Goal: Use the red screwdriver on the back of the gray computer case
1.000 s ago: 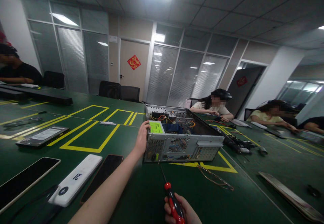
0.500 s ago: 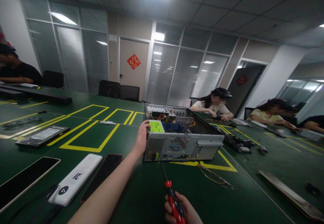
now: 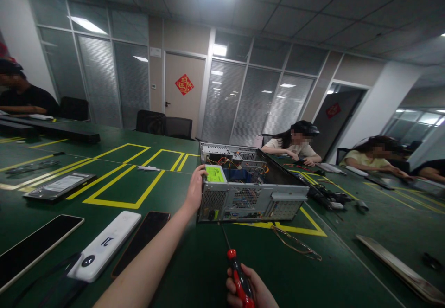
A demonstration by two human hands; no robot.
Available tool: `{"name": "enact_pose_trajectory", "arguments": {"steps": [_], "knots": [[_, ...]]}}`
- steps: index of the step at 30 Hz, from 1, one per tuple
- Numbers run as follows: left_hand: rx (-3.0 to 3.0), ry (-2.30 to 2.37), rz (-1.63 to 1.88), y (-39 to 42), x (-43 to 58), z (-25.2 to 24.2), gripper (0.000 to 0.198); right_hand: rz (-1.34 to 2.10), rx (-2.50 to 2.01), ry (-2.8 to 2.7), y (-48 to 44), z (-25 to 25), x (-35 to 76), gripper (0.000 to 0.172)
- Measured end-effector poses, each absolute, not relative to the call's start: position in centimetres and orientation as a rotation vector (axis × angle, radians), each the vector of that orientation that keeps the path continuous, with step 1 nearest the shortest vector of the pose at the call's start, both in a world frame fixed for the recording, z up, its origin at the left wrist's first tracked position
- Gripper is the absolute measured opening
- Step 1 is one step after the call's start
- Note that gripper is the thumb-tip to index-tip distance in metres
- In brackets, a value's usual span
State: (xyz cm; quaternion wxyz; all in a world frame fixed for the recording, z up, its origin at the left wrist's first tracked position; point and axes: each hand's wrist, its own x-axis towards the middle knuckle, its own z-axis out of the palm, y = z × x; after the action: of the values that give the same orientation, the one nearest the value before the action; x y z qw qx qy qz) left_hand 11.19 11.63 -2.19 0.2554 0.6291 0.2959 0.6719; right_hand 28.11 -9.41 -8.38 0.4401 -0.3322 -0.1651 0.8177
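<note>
An open desktop computer case (image 3: 250, 201) lies on the green table in front of me, its rear panel facing me and its inner parts and cables showing. At its left rear corner sits a power supply with a bright green label (image 3: 215, 173). My left hand (image 3: 195, 189) grips that corner from the side, its fingers curled over the top edge. In my right hand (image 3: 248, 285) is a red and black screwdriver (image 3: 239, 273), fingers wrapped round the handle. The screwdriver's shaft points up and away, its tip near the bottom edge of the rear panel; whether it touches is unclear.
Left of my arm lie a hard drive (image 3: 60, 186), a white device marked 21 (image 3: 107, 243) and two phones. A looped cable (image 3: 295, 243) rests right of the screwdriver. Dark cables and parts (image 3: 330, 194) lie beyond. Several people sit around the table.
</note>
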Motion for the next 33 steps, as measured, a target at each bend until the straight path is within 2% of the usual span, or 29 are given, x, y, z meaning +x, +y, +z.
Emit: {"name": "enact_pose_trajectory", "arguments": {"steps": [4, 24, 33], "knots": [[1.703, 0.786, 1.839, 11.6, 11.25, -2.18, 0.043, 2.038, -0.816, -0.424, -9.28, -8.45, 27.98, 0.044], [1.7, 0.805, 1.792, 11.23, 11.14, -1.87, 0.041, 2.052, -0.831, -0.411, -9.23, -8.28, 27.86, 0.047], [1.682, 0.783, 1.836, 11.7, 11.25, -2.31, 0.039, 2.01, -0.993, -0.352, -9.29, -7.74, 27.54, 0.03]]}}
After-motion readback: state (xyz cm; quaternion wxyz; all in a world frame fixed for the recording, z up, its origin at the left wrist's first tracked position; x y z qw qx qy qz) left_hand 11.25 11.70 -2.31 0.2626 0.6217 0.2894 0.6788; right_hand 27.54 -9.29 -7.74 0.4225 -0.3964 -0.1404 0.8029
